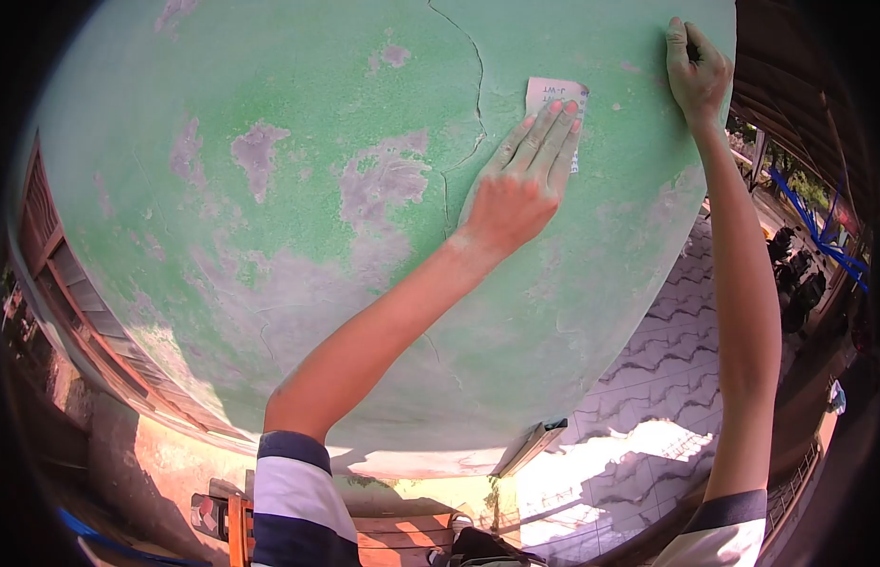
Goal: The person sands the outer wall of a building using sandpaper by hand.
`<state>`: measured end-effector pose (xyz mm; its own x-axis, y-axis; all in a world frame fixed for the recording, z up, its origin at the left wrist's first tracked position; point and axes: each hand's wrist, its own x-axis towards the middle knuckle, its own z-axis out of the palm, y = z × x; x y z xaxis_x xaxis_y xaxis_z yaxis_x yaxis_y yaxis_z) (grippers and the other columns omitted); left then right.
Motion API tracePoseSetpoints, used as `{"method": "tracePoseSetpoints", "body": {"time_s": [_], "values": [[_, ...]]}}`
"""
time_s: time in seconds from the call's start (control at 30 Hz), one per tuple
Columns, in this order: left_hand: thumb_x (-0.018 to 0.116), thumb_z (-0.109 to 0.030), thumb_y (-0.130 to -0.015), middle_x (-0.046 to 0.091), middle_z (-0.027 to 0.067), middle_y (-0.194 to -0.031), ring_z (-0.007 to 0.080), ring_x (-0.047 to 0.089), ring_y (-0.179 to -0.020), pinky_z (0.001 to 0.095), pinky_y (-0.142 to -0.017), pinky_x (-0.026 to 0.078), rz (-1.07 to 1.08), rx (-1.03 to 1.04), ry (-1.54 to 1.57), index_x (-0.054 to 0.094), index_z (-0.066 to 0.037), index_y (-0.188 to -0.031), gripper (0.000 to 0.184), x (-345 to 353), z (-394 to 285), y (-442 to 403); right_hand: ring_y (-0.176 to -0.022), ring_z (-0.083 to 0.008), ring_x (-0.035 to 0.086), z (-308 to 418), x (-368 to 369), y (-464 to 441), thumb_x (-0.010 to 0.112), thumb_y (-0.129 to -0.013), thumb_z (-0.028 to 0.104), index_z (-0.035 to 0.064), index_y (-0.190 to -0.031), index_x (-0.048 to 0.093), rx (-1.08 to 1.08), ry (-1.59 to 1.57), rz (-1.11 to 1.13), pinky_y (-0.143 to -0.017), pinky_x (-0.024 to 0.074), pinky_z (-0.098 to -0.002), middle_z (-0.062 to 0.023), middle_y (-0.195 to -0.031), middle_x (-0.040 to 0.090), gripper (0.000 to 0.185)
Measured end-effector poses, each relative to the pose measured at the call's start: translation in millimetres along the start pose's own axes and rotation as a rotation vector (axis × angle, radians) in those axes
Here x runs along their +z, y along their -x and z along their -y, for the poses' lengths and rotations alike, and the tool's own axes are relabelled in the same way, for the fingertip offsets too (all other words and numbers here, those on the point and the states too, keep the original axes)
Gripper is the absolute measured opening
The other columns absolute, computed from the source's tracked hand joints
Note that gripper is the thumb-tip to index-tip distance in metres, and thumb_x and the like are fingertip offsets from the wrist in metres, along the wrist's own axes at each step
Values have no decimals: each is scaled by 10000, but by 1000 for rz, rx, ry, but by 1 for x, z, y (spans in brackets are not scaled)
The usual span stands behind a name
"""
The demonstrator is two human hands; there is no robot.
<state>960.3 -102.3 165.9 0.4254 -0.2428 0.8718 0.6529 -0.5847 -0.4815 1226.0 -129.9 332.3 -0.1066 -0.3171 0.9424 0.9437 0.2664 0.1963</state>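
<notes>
My left hand (520,184) lies with fingers stretched out over a piece of sandpaper (546,90), holding it pressed to the green wall (317,94). Printed letters show on the paper's pale back, and the hand covers much of it. Dust whitens the fingers. Higher up, my right hand (700,76) is closed in a fist against the wall near its right edge. What those curled fingers hold, if anything, is hidden. A long crack (479,85) runs down the wall left of the sandpaper. Several bare grey patches (388,180) break up the green paint.
Below me is a wooden bench (397,531), with a dark shape, perhaps my own clothing or shoes, beside it. Patterned paving (648,378) stretches past the wall's right edge. Parked motorbikes (794,274) stand farther right. Wooden shutters (90,293) line the left side.
</notes>
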Motion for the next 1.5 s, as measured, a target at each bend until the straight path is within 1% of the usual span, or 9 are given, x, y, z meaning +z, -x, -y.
{"method": "tracePoseSetpoints", "body": {"time_s": [0.17, 0.5, 0.67, 0.73, 0.93, 1.13, 1.2, 1.4, 1.5], "values": [[548, -28, -869, 544, 219, -1437, 326, 517, -1358, 395, -1104, 454, 366, -327, -51, 542, 65, -1377, 517, -56, 63, -110, -522, -176, 522, -4, 6, 3, 659, -976, 321, -5, -919, 706, -79, 6, -85, -539, 433, -337, -138, -626, 583, 334], [557, -30, -880, 543, 211, -1439, 336, 526, -1345, 416, -1102, 462, -57, 52, -80, 549, 62, -1372, 501, -31, 46, -55, -482, -173, 503, -1, 6, 4, 676, -963, 298, 9, -897, 713, 1, 3, -91, -509, 414, -322, -118, -579, 553, 299], [557, -36, -886, 527, 197, -1464, 323, 505, -1370, 409, -1118, 447, 399, -311, -81, 530, 60, -1390, 514, -63, 68, -129, -475, -181, 511, 1, 4, 4, 679, -959, 292, 2, -869, 705, 40, -4, -23, -504, 410, -329, -116, -568, 549, 305], [561, -42, -883, 526, 198, -1464, 322, 505, -1370, 405, -1120, 445, -109, -35, -199, 528, 53, -1394, 521, -20, 53, -70, -476, -187, 520, 3, 7, 4, 679, -958, 291, 2, -864, 703, 13, 5, -60, -503, 411, -333, -122, -571, 554, 305], [542, -40, -895, 531, 192, -1461, 322, 507, -1367, 402, -1116, 448, -74, 74, -127, 538, 37, -1392, 502, -20, 51, -70, -476, -197, 530, -1, 5, 3, 678, -961, 283, 7, -862, 702, -18, 14, -78, -504, 412, -340, -131, -580, 566, 295], [536, -61, -896, 564, 221, -1414, 315, 513, -1367, 403, -1139, 419, 576, -304, -66, 583, 59, -1335, 457, -59, 63, -146, -471, -185, 501, 0, 6, 9, 674, -967, 264, 7, -858, 696, 8, 5, -57, -500, 404, -339, -123, -577, 557, 280], [540, -84, -932, 536, 169, -1459, 319, 508, -1360, 387, -1104, 465, -86, 92, -80, 531, 0, -1410, 486, -15, 59, -94, -470, -189, 499, 4, 7, 7, 673, -967, 271, 12, -860, 695, 32, -5, -70, -501, 404, -341, -122, -575, 554, 281], [527, -72, -930, 540, 147, -1461, 314, 510, -1356, 410, -1113, 453, -122, 195, -55, 544, 2, -1395, 471, -7, 73, -115, -461, -224, 502, 8, 4, 5, 655, -972, 283, 15, -814, 667, 38, 25, -53, -492, 396, -359, -126, -567, 541, 311], [527, -82, -940, 549, 156, -1445, 323, 529, -1331, 420, -1092, 471, 478, -197, -94, 568, 10, -1360, 432, -57, 65, -195, -459, -239, 509, 7, 4, 6, 649, -974, 284, 17, -793, 654, 46, 27, -35, -490, 393, -365, -129, -568, 543, 322]]}}
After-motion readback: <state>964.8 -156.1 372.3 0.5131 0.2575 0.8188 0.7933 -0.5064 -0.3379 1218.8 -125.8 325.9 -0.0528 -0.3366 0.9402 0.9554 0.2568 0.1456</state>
